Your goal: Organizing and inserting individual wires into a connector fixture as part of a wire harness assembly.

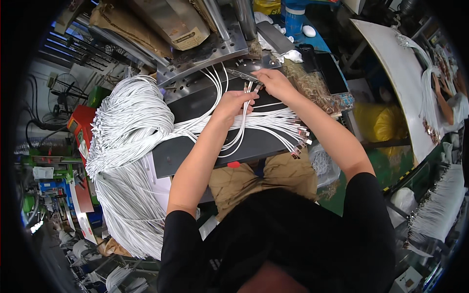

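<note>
My left hand (pixel 235 103) is closed around a few white cables (pixel 242 128), whose ends stick up past the fingers. Just right of it, my right hand (pixel 276 84) is pinched at those cable ends. A slim grey metal piece (pixel 239 74) lies by its fingertips; whether the fingers grip that or a cable end is unclear. Below both hands, a fan of white cables (pixel 273 122) with copper-coloured connectors (pixel 302 136) spreads to the right over a black work surface (pixel 171 158).
Large bundles of white cable (pixel 132 110) hang at the left. A perforated metal machine plate (pixel 210 61) with posts stands behind the hands. Right of it lie a bag of small copper-coloured parts (pixel 312 88) and a blue container (pixel 294 22). Another person's arm (pixel 443 100) shows far right.
</note>
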`<state>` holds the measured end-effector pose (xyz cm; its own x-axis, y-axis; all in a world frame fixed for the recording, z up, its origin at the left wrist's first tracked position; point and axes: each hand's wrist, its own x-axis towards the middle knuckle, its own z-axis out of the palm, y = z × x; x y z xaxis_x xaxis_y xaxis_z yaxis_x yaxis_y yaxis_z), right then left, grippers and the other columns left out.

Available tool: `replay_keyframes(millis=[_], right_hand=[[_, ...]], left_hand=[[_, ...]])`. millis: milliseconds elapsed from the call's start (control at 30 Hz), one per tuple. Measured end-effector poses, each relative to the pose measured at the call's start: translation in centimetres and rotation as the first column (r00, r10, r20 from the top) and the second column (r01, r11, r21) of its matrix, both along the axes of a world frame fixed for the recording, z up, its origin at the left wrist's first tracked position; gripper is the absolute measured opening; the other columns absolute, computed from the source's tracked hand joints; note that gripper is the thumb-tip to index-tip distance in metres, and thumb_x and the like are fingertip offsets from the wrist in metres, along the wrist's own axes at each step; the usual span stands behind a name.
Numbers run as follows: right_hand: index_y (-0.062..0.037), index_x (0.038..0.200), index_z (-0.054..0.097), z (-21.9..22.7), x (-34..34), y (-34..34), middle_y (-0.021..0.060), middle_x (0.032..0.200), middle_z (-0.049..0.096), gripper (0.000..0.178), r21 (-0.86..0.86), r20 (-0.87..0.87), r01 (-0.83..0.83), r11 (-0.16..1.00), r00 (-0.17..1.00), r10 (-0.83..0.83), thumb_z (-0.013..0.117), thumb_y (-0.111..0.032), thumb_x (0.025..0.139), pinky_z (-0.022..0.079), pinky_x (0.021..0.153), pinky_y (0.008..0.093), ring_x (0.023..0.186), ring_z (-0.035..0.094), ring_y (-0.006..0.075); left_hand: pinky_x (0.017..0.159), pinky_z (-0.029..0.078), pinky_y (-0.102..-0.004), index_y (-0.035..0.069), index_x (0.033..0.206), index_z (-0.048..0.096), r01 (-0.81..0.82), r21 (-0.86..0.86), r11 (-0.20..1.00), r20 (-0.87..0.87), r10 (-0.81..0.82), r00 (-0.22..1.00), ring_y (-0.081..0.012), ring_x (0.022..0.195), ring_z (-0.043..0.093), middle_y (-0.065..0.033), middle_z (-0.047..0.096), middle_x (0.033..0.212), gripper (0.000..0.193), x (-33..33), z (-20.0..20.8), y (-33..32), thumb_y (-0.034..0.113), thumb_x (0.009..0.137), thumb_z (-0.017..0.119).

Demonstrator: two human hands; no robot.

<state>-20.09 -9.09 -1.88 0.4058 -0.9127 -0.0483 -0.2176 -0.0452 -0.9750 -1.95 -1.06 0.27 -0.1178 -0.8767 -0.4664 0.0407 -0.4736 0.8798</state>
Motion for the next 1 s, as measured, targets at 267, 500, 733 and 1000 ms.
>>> replay_keyframes(millis=[267, 500, 733, 1000], right_hand=[[-0.0006, 0.118, 0.068, 0.3, -0.3, 0.6, 0.0075, 0.082, 0.071, 0.038, -0.092, -0.090, -0.029, 0.995, 0.996, 0.021, 0.061, -0.023, 0.088, 0.049, 0.070, 0.0263, 0.074, 0.064, 0.0122], [0.0021, 0.119, 0.065, -0.1, -1.2, -0.5, 0.0054, 0.085, 0.070, 0.037, 0.051, 0.033, -0.137, 0.989, 0.990, 0.136, 0.063, -0.011, 0.084, 0.046, 0.064, 0.0242, 0.073, 0.061, 0.0077], [0.0009, 0.117, 0.066, -0.8, -1.6, -0.5, 0.0056, 0.089, 0.070, 0.038, -0.049, 0.076, -0.262, 0.964, 0.961, 0.265, 0.074, -0.021, 0.087, 0.047, 0.067, 0.0236, 0.077, 0.062, 0.0087], [0.0013, 0.117, 0.067, 0.7, -3.1, -0.4, 0.0066, 0.094, 0.072, 0.041, 0.047, 0.008, -0.267, 0.963, 0.964, 0.267, 0.078, -0.024, 0.086, 0.049, 0.071, 0.0236, 0.081, 0.063, 0.0084]], left_hand=[[0.060, 0.044, -0.0228, 0.002, 0.097, 0.074, -0.080, -0.020, 0.997, -0.047, 0.079, 0.996, -0.0086, 0.064, 0.054, 0.0020, 0.060, 0.076, 0.022, -0.2, 0.2, 0.4, 0.023, 0.092, 0.070], [0.055, 0.038, -0.0235, 0.002, 0.094, 0.074, 0.027, 0.073, 0.997, -0.104, -0.020, 0.994, -0.0080, 0.061, 0.050, 0.0031, 0.057, 0.074, 0.020, 1.1, 0.6, -0.4, 0.021, 0.092, 0.069], [0.055, 0.039, -0.0218, 0.001, 0.098, 0.074, -0.043, 0.023, 0.999, -0.091, 0.044, 0.995, -0.0071, 0.061, 0.048, 0.0039, 0.055, 0.073, 0.021, -0.1, 0.7, 0.3, 0.019, 0.092, 0.067], [0.055, 0.040, -0.0222, 0.003, 0.097, 0.074, -0.022, 0.027, 0.999, -0.023, 0.022, 0.999, -0.0073, 0.057, 0.048, 0.0030, 0.057, 0.073, 0.021, 1.9, -0.1, -0.4, 0.021, 0.094, 0.065]])
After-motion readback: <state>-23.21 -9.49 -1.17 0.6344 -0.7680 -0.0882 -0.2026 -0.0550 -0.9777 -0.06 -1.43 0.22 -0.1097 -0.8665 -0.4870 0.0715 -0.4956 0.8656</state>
